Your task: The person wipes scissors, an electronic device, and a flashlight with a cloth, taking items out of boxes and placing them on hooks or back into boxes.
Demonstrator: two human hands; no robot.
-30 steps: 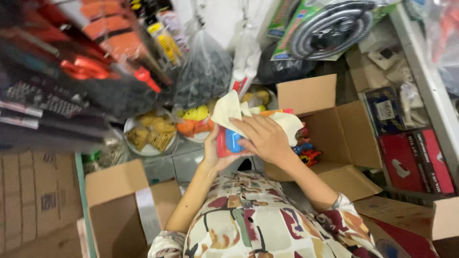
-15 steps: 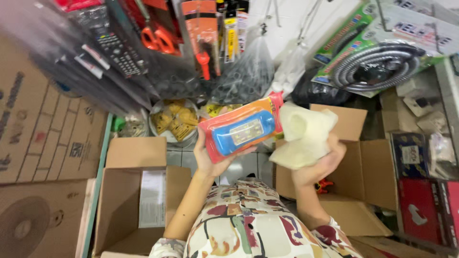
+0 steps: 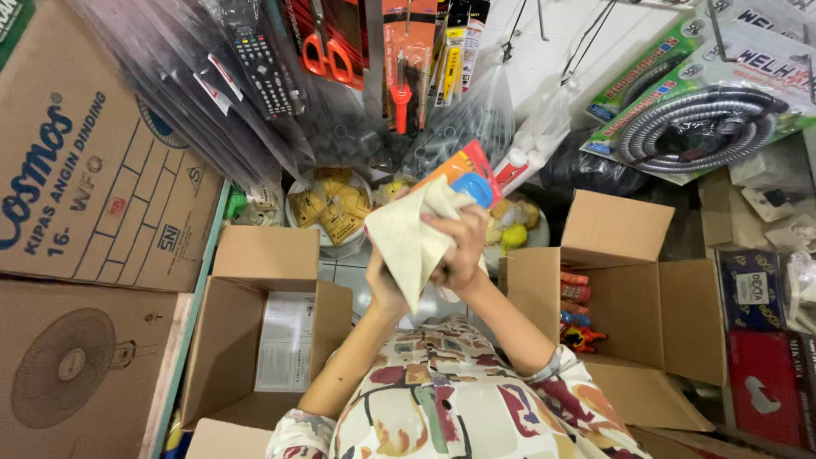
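A crowded shop corner with open cardboard boxes (image 3: 263, 340) below. At frame centre, the right hand (image 3: 459, 246) presses a cream cloth (image 3: 408, 242) over the orange-blue packet (image 3: 463, 174), probably wiping it; the left hand (image 3: 387, 289) clamps it underneath.

cloth (image 3: 414, 240) now covering the packet (image 3: 466, 176)

Right hand (image 3: 459, 251) presses a cream cloth (image 3: 408, 238) against an orange-and-blue packaged item (image 3: 467, 174), which the left hand (image 3: 387, 289) supports from below, above two open cardboard boxes, left (image 3: 246, 340) and right (image 3: 646, 289).
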